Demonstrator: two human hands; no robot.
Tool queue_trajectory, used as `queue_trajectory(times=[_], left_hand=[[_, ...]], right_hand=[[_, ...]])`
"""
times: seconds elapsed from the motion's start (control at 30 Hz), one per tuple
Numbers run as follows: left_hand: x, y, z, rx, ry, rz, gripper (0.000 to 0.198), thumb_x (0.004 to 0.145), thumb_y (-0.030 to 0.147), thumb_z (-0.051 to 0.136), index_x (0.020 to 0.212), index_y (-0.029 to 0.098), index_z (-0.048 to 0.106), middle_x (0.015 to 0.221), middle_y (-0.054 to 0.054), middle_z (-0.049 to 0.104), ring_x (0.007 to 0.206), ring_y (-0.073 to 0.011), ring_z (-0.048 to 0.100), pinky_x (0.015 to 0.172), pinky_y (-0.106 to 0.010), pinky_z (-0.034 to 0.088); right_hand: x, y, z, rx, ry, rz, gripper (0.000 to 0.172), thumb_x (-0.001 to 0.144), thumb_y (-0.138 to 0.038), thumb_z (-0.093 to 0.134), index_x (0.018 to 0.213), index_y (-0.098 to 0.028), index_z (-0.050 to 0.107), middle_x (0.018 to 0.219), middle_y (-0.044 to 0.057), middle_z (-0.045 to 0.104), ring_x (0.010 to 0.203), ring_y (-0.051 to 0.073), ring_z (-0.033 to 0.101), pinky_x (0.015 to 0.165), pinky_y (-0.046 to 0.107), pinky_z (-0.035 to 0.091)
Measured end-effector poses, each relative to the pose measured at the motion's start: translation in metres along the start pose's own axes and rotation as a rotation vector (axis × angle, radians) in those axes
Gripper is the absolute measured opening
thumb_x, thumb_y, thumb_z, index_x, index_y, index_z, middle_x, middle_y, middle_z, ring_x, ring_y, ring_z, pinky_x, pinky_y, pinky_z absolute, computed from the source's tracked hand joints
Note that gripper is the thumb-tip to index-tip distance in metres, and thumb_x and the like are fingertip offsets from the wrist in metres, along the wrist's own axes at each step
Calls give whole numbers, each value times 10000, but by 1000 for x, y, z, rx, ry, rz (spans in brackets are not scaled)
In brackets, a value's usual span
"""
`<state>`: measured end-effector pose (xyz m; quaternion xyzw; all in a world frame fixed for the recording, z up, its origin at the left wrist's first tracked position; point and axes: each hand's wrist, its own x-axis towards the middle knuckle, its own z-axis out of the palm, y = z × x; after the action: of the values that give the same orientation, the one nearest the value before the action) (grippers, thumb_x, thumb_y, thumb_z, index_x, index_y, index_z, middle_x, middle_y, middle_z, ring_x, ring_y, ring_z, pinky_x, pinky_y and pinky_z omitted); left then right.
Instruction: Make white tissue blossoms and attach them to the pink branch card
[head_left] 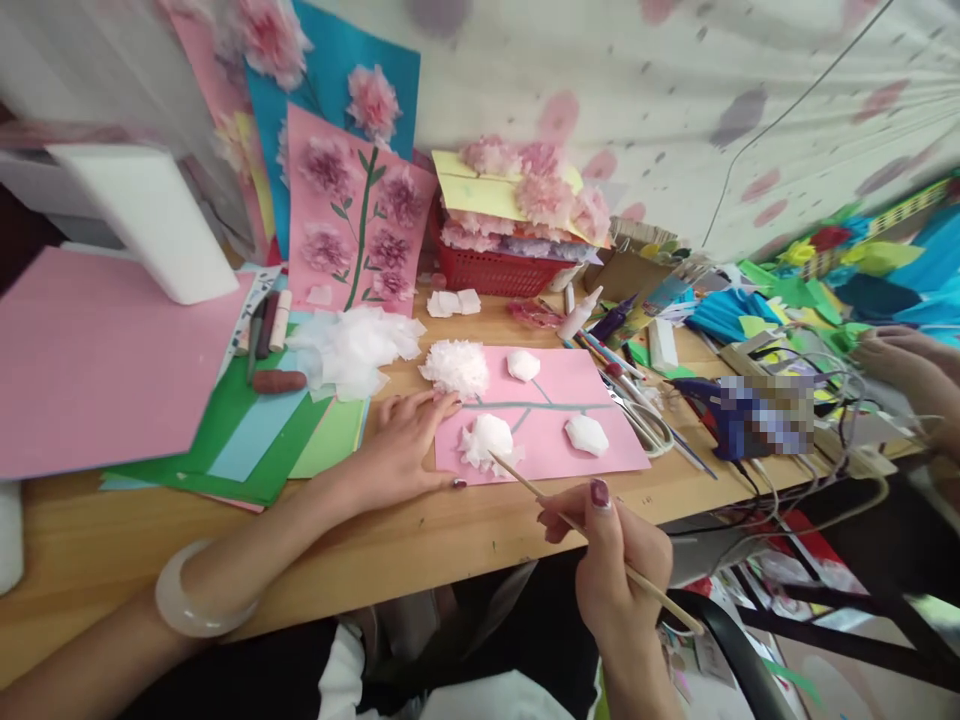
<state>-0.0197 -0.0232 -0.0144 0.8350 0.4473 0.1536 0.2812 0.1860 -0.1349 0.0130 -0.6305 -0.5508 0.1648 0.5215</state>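
A pink sheet of card [555,448] lies on the table with a drawn grey-green branch on it. One full white ruffled paper flower [456,368] sits at its upper left corner. My left hand [409,440] rests with fingers spread at the card's left edge, just below that flower. Between the fingers of my right hand [619,560] is a thin wooden stick [654,592]. Its tip touches a partly ruffled white paper flower [487,440] at the lower left. Two smooth white pads, an upper pad [523,365] and a lower pad [586,435], lie farther right.
White tissue pieces [356,345] lie left of the card over coloured paper [255,440]. Scissors [645,420] and a blue glue gun [739,415] with cables are to the right. Behind stands a red basket [495,272]. Another person's hand [911,370] is at far right.
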Motion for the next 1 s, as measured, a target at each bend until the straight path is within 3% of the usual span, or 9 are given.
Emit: queue_trajectory(times=[0.13, 0.23, 0.37, 0.5, 0.63, 0.77, 0.9, 1.0], left_hand=[[-2, 1, -10, -37, 74, 33, 623, 840, 418, 654, 1400, 218, 469, 1507, -154, 453, 1413, -330, 360, 1162, -537, 242], [-3, -3, -31, -63, 176, 56, 366, 900, 336, 547, 1245, 227, 596, 1382, -87, 598, 1297, -260, 523, 1121, -434, 363], [-4, -21, -74, 34, 368, -177, 292, 872, 326, 526, 1130, 234, 625, 1004, -30, 767, 1020, -240, 686, 984, -385, 479], [-10, -55, -105, 152, 499, -380, 397, 800, 333, 547, 1169, 198, 603, 1114, -69, 741, 1035, -268, 687, 905, -374, 519], [-12, -78, -103, 352, 476, -457, 306, 771, 389, 571, 949, 174, 695, 1126, -147, 709, 1091, -348, 632, 917, -446, 483], [-10, -80, -94, 397, 444, -500, 189, 766, 350, 561, 791, 217, 692, 1076, -95, 728, 1095, -345, 614, 932, -472, 439], [-13, -75, -96, 341, 468, -484, 175, 743, 340, 553, 749, 223, 683, 1018, -68, 745, 1055, -337, 625, 956, -492, 413], [-18, -74, -102, 146, 496, -504, 200, 716, 402, 587, 762, 223, 664, 949, -43, 743, 888, -290, 678, 874, -441, 487]], right_hand=[[6, 13, -9, 150, 206, 11, 493, 941, -472, 481, 625, -157, 690, 539, 41, 639, 500, 165, 603, 537, 293, 483], [16, 25, -13, 271, 334, -6, 431, 909, -446, 527, 642, -152, 697, 553, 45, 648, 519, 177, 606, 551, 313, 496], [27, 39, -17, 335, 392, 44, 407, 888, -450, 556, 650, -147, 686, 569, 47, 647, 536, 178, 604, 526, 309, 491], [29, 59, -20, 300, 318, 62, 453, 907, -504, 524, 692, -138, 682, 605, 59, 654, 538, 181, 603, 542, 329, 506], [29, 75, -23, 276, 247, 39, 487, 903, -544, 517, 694, -133, 672, 610, 72, 652, 540, 196, 608, 545, 347, 504], [27, 78, -25, 258, 252, 25, 480, 910, -538, 502, 690, -144, 665, 607, 64, 641, 560, 196, 608, 551, 332, 484], [25, 77, -27, 226, 275, 26, 477, 918, -523, 485, 672, -152, 655, 600, 62, 632, 575, 200, 607, 561, 329, 469], [24, 78, -27, 202, 278, 31, 480, 924, -519, 476, 669, -152, 652, 598, 62, 628, 585, 205, 609, 573, 333, 466]])
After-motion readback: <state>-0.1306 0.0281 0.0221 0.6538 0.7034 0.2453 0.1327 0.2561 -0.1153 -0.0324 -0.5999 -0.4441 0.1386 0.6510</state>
